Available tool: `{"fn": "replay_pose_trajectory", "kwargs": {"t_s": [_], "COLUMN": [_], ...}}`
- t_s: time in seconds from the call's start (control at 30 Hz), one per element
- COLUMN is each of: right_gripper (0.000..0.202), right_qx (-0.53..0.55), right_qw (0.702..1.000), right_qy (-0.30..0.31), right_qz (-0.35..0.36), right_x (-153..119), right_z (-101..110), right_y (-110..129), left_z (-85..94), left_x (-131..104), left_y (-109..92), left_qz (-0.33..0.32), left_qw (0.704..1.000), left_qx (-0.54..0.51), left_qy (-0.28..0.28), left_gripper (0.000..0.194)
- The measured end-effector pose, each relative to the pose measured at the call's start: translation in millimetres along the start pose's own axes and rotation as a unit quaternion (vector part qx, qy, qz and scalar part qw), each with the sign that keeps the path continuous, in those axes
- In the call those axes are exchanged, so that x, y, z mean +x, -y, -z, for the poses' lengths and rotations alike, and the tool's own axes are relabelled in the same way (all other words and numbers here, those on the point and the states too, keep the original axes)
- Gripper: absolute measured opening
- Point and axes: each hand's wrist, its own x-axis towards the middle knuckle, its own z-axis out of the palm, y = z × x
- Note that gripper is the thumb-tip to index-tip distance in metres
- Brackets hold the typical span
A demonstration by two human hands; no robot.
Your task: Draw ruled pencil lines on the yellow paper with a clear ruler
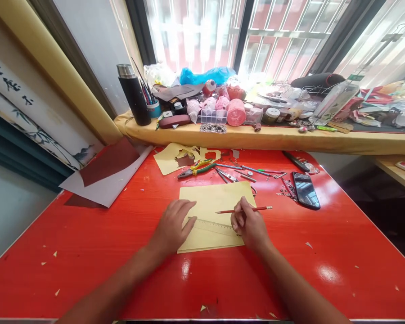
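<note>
A sheet of yellow paper point(209, 198) lies in front of me, with a clear ruler point(212, 226) slanting across it. My left hand point(173, 225) rests over the paper's left edge, fingers extended and thumb apart, the thumb tip by the ruler's left end. Between the fingers of my right hand point(249, 222) is a red pencil point(227, 211), held almost level with its point to the left, over the paper. The right hand's lower fingers are curled near the ruler's right end; whether they touch it I cannot tell.
Beyond the paper lie pliers point(197, 170), other slim tools and cut yellow scraps point(168, 162). A phone point(305, 190) is at the right, brown and white sheets point(104, 180) at the left. A black flask point(134, 96) and craft clutter stand on the windowsill point(175, 137).
</note>
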Motion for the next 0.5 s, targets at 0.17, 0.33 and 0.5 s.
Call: {"fn": "replay_pose_trajectory", "kwargs": {"t_s": [0.17,0.33,0.5], "right_gripper": [0.058,0.049,0.024], "right_qx": [-0.062,-0.249,-0.472], "right_qw": [0.996,0.949,0.800], "right_qy": [0.055,0.127,0.186], "right_qz": [0.030,0.145,0.320], "right_x": [-19.7,-29.7,-27.0], "right_z": [9.1,12.4,18.0], "right_y": [0.6,10.8,14.3], "left_z": [-10.4,-20.6,-15.7], "left_x": [63.0,114.4,120.8], "left_y": [8.5,15.4,20.4], "left_qz": [0.015,0.061,0.097], "left_qw": [0.996,0.988,0.979], "left_qx": [0.039,0.073,0.077], "left_qy": [0.073,0.123,0.162], "left_gripper": [0.048,0.039,0.041]}}
